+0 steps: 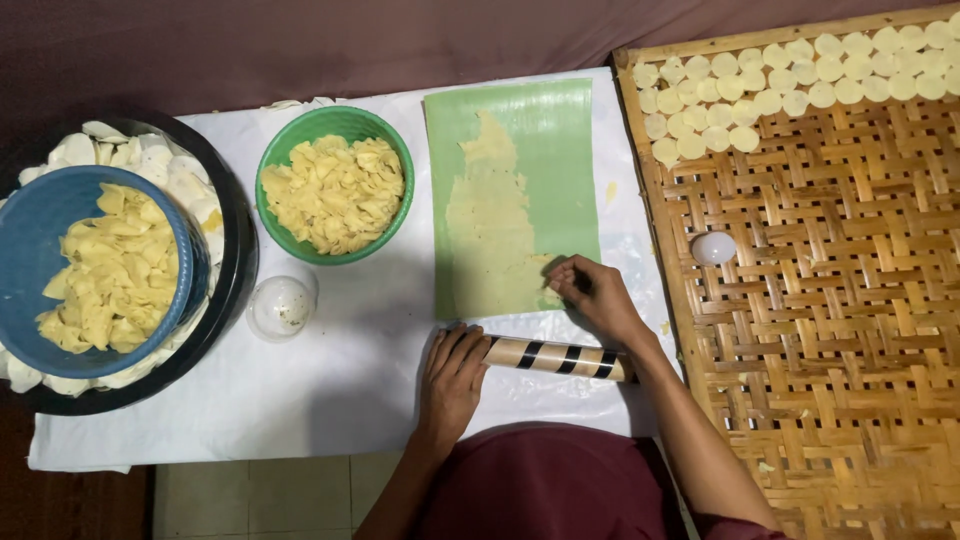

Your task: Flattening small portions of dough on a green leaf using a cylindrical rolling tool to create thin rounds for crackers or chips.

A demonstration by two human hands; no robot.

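A green leaf sheet lies on the white cloth, with a thin sheet of pale yellow dough rolled out on it. My right hand pinches the dough's lower right edge, fingers closed on it. My left hand rests on the left end of a striped roller, which lies across the cloth just below the leaf.
A green bowl and a blue bowl hold yellow dough pieces; the blue one sits in a black tray of white rounds. A clear round lid lies between. At right, a woven bamboo tray carries several pale discs and a white cutter.
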